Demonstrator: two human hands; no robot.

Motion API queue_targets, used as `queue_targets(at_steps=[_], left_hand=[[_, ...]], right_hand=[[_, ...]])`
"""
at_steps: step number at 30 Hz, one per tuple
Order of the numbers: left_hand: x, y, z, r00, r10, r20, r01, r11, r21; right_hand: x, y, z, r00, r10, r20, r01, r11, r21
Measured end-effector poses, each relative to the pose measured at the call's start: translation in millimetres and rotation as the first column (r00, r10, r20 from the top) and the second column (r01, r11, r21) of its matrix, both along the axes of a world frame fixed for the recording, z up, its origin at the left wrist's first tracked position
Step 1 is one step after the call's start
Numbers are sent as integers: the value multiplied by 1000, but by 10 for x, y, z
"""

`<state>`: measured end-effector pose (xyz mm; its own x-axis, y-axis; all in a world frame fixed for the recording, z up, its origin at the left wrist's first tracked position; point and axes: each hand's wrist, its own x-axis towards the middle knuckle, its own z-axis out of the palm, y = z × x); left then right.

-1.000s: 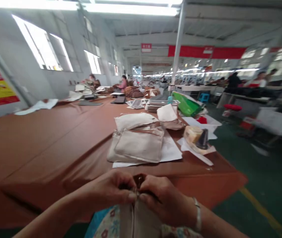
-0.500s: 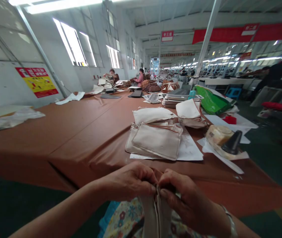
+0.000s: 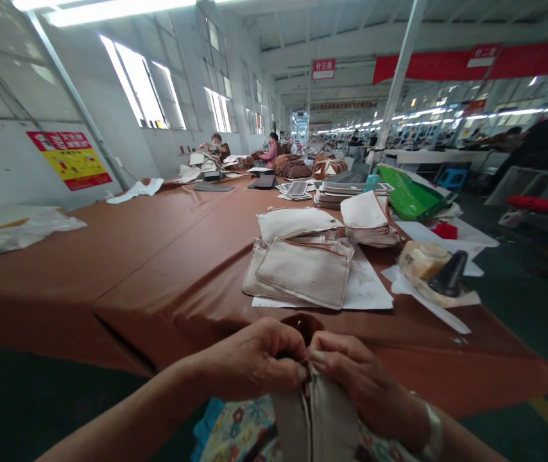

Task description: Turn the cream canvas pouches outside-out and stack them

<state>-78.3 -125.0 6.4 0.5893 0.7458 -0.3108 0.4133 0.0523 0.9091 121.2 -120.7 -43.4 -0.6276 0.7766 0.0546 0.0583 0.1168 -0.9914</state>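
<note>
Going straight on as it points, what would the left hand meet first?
Likely the right hand, its fingertips close beside those of the left hand; depth between them is unclear.

Lower centre: beige piece (image 3: 334, 414), cloth by its look, matt, smooth; printed fabric (image 3: 240, 427) behind, matt, softly creased. Bench (image 3: 158, 256) covered in brown leather-like sheeting, dull sheen, rippled. Mid-frame: pouches (image 3: 305, 269), matt cloth, on white paper (image 3: 370, 289), flat finish. Right: green bag (image 3: 409, 196), glossy plastic; black cone (image 3: 449, 274), smooth, low shine. Far left: thin crinkled plastic (image 3: 28, 232), translucent.
</note>
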Motion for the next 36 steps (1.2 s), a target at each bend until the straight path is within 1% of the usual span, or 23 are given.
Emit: queue_targets(at_steps=[1, 2, 3, 4, 5, 6, 8, 9, 13, 15, 17, 19, 21, 23, 26, 27, 30, 32, 34, 35, 36], left_hand=[[7, -12, -6, 999, 2, 38, -1, 1000, -17], [14, -26, -14, 996, 10, 83, -7, 999, -34], [21, -42, -24, 991, 19, 130, -12, 999, -50], [26, -57, -36, 984, 30, 173, -19, 998, -62], [29, -71, -50, 977, 43, 209, -29, 997, -69], [30, -83, -65, 971, 56, 234, -40, 997, -71], [28, -99, -93, 965, 75, 251, -58, 995, -75], [26, -102, -106, 965, 89, 247, -71, 994, -81], [18, -100, -119, 965, 134, 224, -108, 986, -126], [19, -95, -99, 964, 140, 227, -114, 986, -126], [22, -92, -75, 960, 149, 238, -120, 984, -132], [28, -90, -60, 957, 157, 243, -124, 982, -145], [32, -90, -59, 960, 160, 229, -131, 982, -135], [34, -91, -63, 970, 155, 188, -139, 986, -95], [36, -101, -55, 983, 140, 121, -133, 989, -59], [38, -106, -49, 986, 129, 103, -122, 990, -63], [53, -124, -30, 993, 93, 72, -89, 995, -52], [69, -135, -22, 994, 83, 67, -82, 996, -22], [86, -147, -14, 995, 76, 61, -76, 997, -6], [93, -155, -7, 997, 68, 48, -68, 998, -5], [98, -163, 2, 998, 52, 30, -52, 999, 1]], right_hand=[[-23, -16, -42, 997, -19, -74, 7, 986, -166], [-40, -29, -82, 989, -39, -141, -5, 954, -300], [-46, -39, -114, 979, -51, -197, -29, 924, -382], [-42, -44, -136, 970, -51, -238, -52, 912, -406], [-28, -44, -145, 964, -40, -265, -68, 920, -385], [-4, -39, -141, 962, -21, -271, -74, 940, -333], [60, -23, -100, 975, 17, -223, -59, 982, -182], [95, -16, -68, 983, 29, -182, -50, 993, -110], [216, -18, 61, 997, 51, -57, -45, 993, 107], [255, -28, 105, 999, 25, -28, -17, 966, 257], [276, -36, 126, 1000, 7, -5, -4, 912, 411], [275, -42, 124, 1000, -8, 26, -7, 846, 533], [258, -44, 101, 997, -43, 67, -9, 782, 623], [235, -40, 67, 992, -78, 102, -17, 711, 703], [210, -19, 23, 987, -99, 130, -49, 580, 813], [207, -11, 15, 987, -99, 129, -55, 545, 837], [211, -1, 18, 986, -110, 121, -53, 484, 874], [215, -21, 38, 981, -145, 126, -51, 435, 899], [209, -58, 62, 976, -182, 120, -45, 372, 927], [199, -77, 70, 975, -189, 113, -39, 357, 933], [184, -93, 73, 977, -185, 105, -30, 367, 930]])
